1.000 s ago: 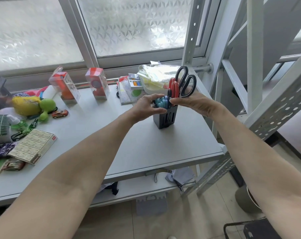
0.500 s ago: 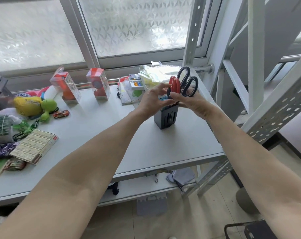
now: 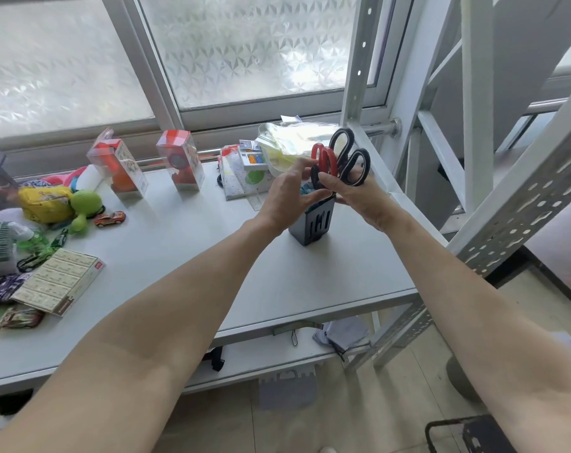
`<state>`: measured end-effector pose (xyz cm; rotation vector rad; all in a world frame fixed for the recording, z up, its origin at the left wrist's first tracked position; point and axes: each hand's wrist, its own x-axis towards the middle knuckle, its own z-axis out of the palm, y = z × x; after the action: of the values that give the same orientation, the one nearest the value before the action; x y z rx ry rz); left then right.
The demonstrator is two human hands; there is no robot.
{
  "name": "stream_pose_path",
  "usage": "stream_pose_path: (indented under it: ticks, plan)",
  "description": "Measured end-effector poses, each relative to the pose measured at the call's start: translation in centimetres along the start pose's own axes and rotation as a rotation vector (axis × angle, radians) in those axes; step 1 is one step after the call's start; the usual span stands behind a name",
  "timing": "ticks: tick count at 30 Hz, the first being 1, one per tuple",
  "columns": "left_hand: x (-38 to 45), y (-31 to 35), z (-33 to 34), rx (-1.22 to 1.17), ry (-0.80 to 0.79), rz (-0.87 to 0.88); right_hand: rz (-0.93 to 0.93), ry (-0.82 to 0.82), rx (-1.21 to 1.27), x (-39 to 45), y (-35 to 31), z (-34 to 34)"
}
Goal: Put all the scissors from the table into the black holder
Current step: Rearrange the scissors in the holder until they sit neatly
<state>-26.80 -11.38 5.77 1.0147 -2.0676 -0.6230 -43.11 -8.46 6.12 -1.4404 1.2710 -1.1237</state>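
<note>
The black holder (image 3: 312, 222) stands on the grey table (image 3: 277, 282) toward its right end. Out of its top stick black-handled scissors (image 3: 349, 158), red-handled scissors (image 3: 325, 158) and a bit of blue handles (image 3: 308, 191). My left hand (image 3: 285, 196) is at the holder's left rim, thumb against it and fingers raised beside the red handles. My right hand (image 3: 359, 196) wraps the right side, its thumb pressed on the scissor handles. The blades are hidden inside. Green-handled scissors (image 3: 32, 259) lie at the table's far left among clutter.
Two red boxed toys (image 3: 179, 160) (image 3: 120, 165), a plastic bag (image 3: 294, 142) and stationery packs line the back edge. Soft toys, a toy car (image 3: 109, 219) and a flat box (image 3: 58, 282) crowd the left. A white metal rack (image 3: 506, 207) stands at the right.
My left hand rose from gripping the holder's left side to its rim, fingers lifting toward the red handles. My right hand shifted slightly in around the scissor handles.
</note>
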Motion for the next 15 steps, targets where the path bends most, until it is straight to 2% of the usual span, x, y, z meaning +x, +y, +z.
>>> stream_pose_path:
  ticks: [10, 15]
  plan:
    - [0.13, -0.15, 0.37, 0.139, 0.073, 0.025, -0.022, 0.014, -0.011, 0.06, -0.01, 0.13]
    - [-0.14, -0.34, 0.44, 0.206, -0.03, 0.049, -0.016, 0.02, 0.029, 0.22, 0.45, -0.08]
